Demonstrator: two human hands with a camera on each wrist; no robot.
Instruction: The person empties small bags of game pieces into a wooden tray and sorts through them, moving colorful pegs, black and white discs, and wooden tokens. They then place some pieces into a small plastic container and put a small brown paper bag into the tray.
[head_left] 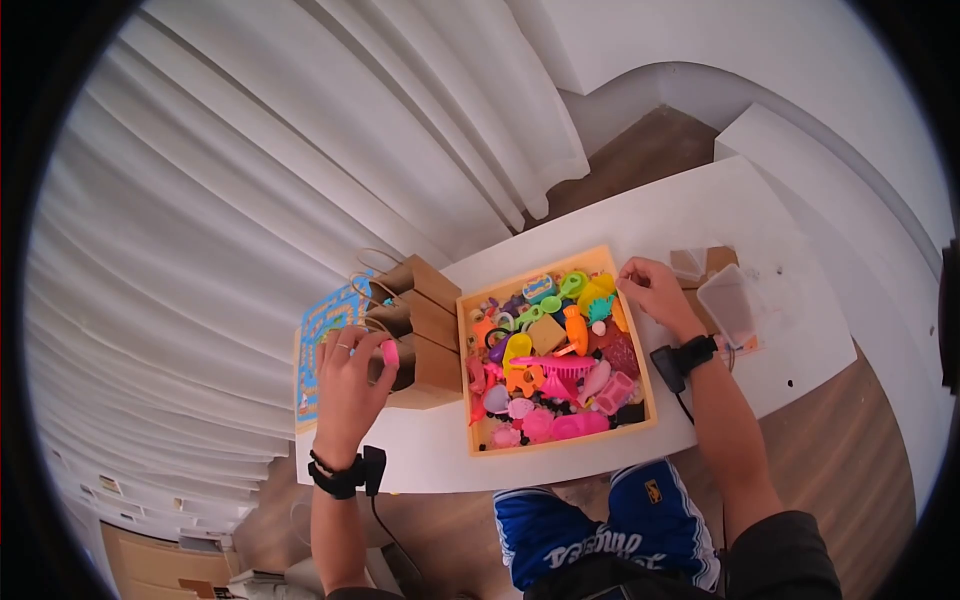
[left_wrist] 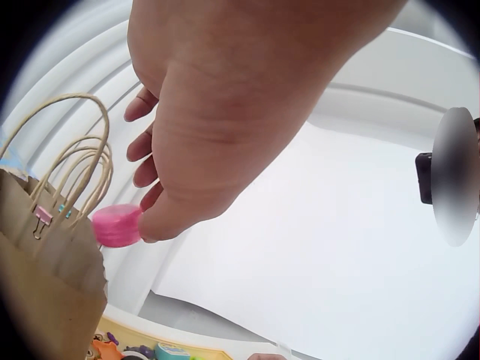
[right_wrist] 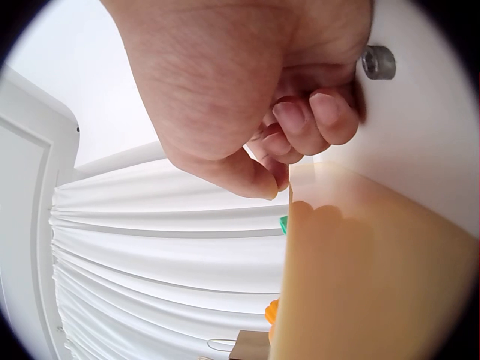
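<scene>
My left hand pinches a small round pink piece, ridged like a bottle cap, between thumb and fingertips. In the head view it overlaps the brown paper bags; the left wrist view puts the pink piece right by a bag's top edge. A shallow wooden tray heaped with colourful small toys stands to the right of the bags. My right hand is at the tray's right rim, its fingers loosely curled and the thumb tip close to the rim.
Behind the bags lies a blue patterned board. Twisted handles rise from the bags, with a pink binder clip on one bag. Clear plastic containers stand on the table's right side. A white curtain hangs beyond the table.
</scene>
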